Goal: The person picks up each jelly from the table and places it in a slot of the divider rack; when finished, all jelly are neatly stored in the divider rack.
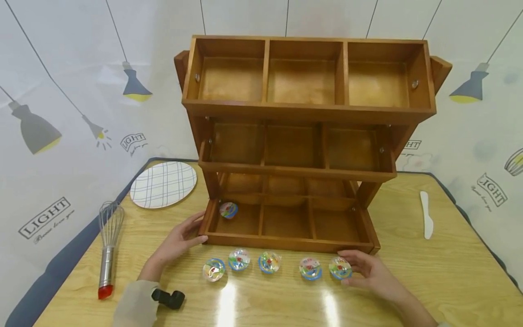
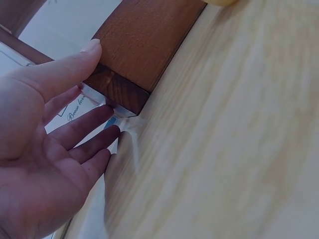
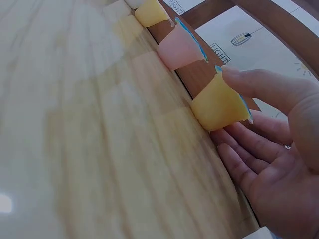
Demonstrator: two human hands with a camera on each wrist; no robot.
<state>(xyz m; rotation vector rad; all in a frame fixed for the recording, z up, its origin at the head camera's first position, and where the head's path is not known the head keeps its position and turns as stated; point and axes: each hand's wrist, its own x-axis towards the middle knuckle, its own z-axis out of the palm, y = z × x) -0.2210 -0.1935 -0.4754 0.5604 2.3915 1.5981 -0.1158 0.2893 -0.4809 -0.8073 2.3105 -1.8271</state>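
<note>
On the table stands a three-tier brown wooden rack with divided trays. At its front left corner, my left hand touches the wood with thumb and fingers loosely extended; the left wrist view shows the thumb against the rack's corner. My right hand pinches a jelly cup at the right end of a row, thumb at the lid's rim. This cup is yellow in the right wrist view. Beside it is a pink cup. Another jelly cup lies in the bottom tray's left compartment.
Several jelly cups, one of them near the left, line the rack's front. A checked plate and a whisk with a red end lie to the left. A white spreader lies to the right. A printed cloth hangs behind.
</note>
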